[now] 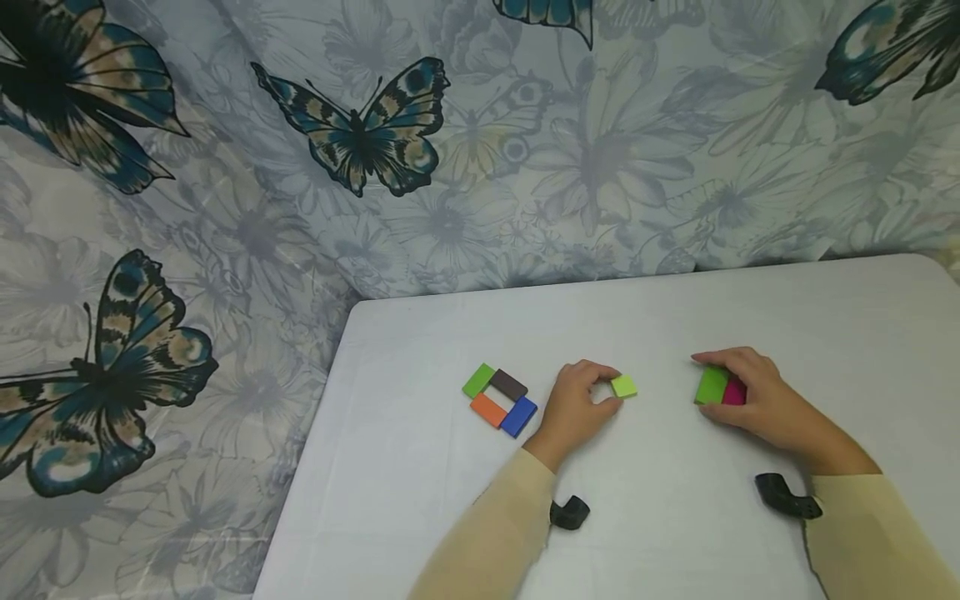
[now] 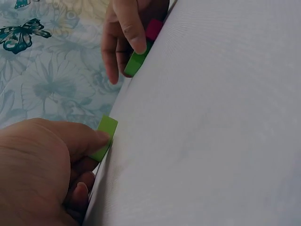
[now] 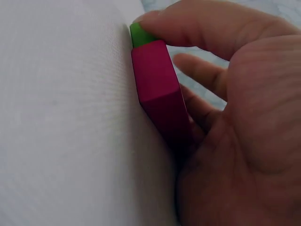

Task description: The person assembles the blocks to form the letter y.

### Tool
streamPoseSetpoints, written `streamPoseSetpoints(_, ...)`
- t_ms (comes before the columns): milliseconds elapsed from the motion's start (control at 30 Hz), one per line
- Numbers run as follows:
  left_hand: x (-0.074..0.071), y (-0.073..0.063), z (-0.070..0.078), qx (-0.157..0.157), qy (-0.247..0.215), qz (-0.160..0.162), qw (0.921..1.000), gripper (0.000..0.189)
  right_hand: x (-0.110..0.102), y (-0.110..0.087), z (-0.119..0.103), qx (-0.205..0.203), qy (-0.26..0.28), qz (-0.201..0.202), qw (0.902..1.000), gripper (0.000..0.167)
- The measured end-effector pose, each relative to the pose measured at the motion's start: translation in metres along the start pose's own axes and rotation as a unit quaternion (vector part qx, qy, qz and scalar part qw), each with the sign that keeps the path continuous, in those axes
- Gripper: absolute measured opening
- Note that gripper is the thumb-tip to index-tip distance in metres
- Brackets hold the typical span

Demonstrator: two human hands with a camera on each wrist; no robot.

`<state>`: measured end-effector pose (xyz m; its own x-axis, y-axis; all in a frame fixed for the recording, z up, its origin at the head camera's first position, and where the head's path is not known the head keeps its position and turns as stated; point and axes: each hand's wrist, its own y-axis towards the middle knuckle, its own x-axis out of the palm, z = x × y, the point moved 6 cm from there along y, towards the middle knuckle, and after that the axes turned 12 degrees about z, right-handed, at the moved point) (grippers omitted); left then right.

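In the head view my left hand (image 1: 573,410) pinches a small lime-green block (image 1: 625,387) between thumb and fingers near the table's middle. The left wrist view shows the thumb against this lime block (image 2: 108,126), which stands right at the white tabletop. To the right, my right hand (image 1: 772,410) holds a green block (image 1: 710,387) with thumb and fingers on opposite sides. A magenta block (image 1: 735,392) lies against the green one, inside the curve of that hand. Seen from the right wrist, the magenta block (image 3: 157,75) is nearer the palm and partly covers the green block (image 3: 141,36).
Left of my left hand, a green block (image 1: 478,380), a brown block (image 1: 508,384), an orange block (image 1: 489,411) and a blue block (image 1: 519,417) form a ring on the white table (image 1: 390,500). A butterfly-patterned cloth (image 1: 600,167) hangs behind. Black wrist pieces (image 1: 787,497) jut from the sleeves.
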<state>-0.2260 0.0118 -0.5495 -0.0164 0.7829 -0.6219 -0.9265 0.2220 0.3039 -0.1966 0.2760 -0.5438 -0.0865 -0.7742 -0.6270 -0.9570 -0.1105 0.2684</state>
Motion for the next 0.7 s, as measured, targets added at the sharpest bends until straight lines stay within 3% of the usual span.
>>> streamPoseSetpoints(167,-0.0025,0.0000,-0.0008,-0.003,0.003,0.023,0.9997,0.034,0.0009,0.0006,0.0017,0.022,-0.016,0.006,0.9996,0.066)
streamPoseSetpoints(433,-0.0019,-0.0018,-0.0012,-0.005,0.015,0.023,0.9996,0.032,-0.0003,0.0005,0.0022,0.050,-0.061,0.050,0.9956,0.069)
streamPoseSetpoints(700,-0.0069,-0.0065,-0.0050,-0.040,-0.001,0.038,0.9985,0.031,-0.0039,0.0009,-0.0030,0.061,-0.050,0.063,0.9949,0.068)
